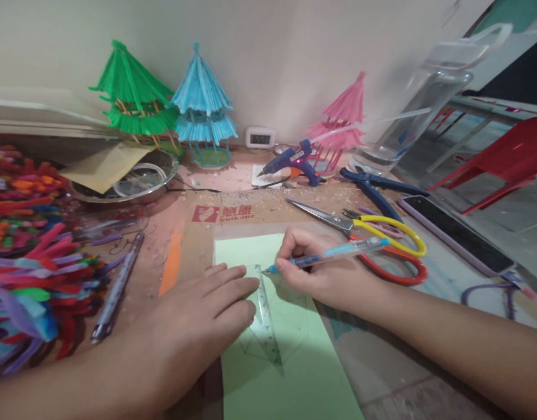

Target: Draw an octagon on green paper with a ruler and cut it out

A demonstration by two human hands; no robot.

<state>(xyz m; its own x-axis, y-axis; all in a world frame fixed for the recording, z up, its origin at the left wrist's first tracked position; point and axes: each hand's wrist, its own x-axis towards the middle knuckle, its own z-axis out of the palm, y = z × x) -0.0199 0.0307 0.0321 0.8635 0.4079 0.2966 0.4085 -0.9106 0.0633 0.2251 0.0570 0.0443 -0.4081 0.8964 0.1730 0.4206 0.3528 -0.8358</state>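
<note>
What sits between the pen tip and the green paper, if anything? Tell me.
Nothing visible does. The right hand holds the pen with its tip at the top of the clear ruler, which the left hand presses flat on the green paper. The scissors lie off to the right.

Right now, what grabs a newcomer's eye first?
At centre, the left hand presses a clear ruler onto green paper while the right hand holds a blue pen against it. Behind stand green, blue and pink pagoda models.
</note>
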